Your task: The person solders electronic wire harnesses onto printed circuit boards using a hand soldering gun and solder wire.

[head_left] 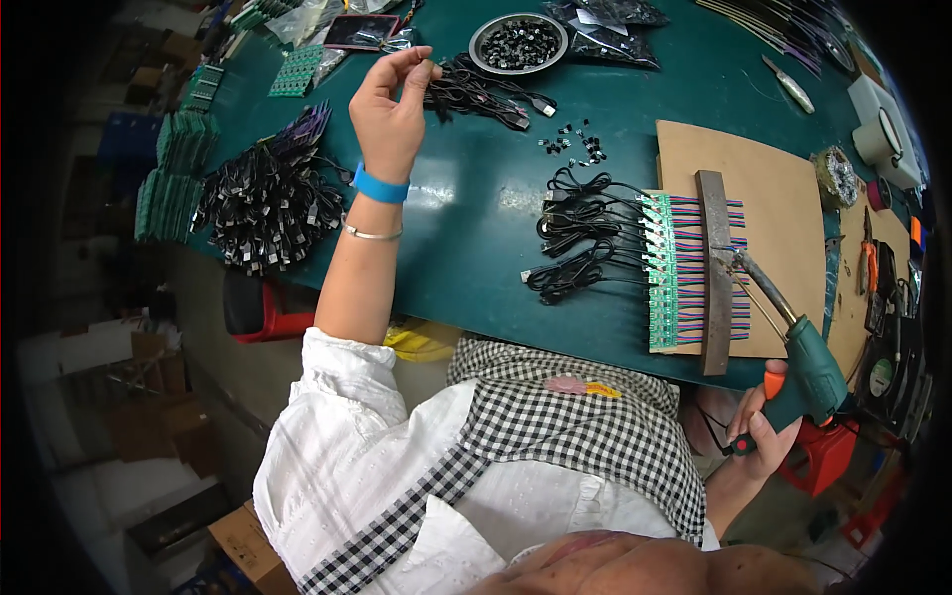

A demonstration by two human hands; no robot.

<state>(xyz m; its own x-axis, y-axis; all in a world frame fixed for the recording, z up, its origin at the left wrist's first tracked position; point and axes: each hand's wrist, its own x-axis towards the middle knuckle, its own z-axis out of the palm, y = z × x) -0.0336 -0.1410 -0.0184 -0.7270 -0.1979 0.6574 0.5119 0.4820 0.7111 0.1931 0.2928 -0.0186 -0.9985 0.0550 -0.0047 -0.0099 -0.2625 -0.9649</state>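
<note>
Shirt (342,426), right grip (766,433) closed round soldering gun (815,362)

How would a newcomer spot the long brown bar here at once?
On the dark green table, find the tan sheet at the right. At its left edge runs a column of small green circuit boards with coloured wires. The bar lies across those wires: plain brown, far wider than any wire and without the boards' green.

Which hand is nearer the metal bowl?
Left. The left hand is left of the bowl, by the cables; the right hand is farther off to its lower right, holding the soldering gun.
</note>
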